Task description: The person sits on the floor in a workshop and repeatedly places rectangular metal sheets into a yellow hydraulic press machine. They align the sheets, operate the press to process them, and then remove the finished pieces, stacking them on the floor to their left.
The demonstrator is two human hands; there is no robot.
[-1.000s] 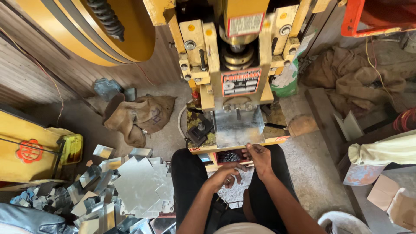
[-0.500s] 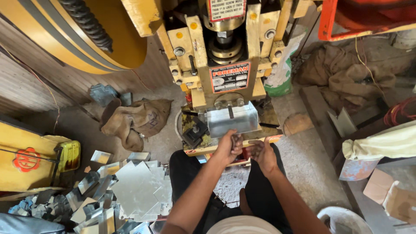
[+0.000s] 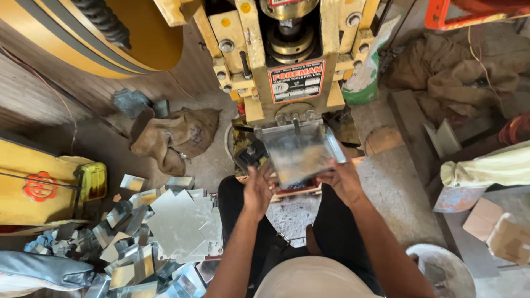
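Note:
I hold a shiny bent sheet-metal piece under the ram of a yellow power press. My left hand grips its near left edge. My right hand grips its near right edge. The piece lies flat on the press bed with its side flanges turned up. My legs in dark trousers sit below the press.
A heap of cut metal sheets and bent pieces lies on the floor to my left. A brown sack lies beyond it. A large yellow flywheel is at upper left, sacks at upper right, cardboard boxes at right.
Both hands moved up from my lap to the press bed. The metal piece now lies between them under the ram, and the camera has tilted closer to the press.

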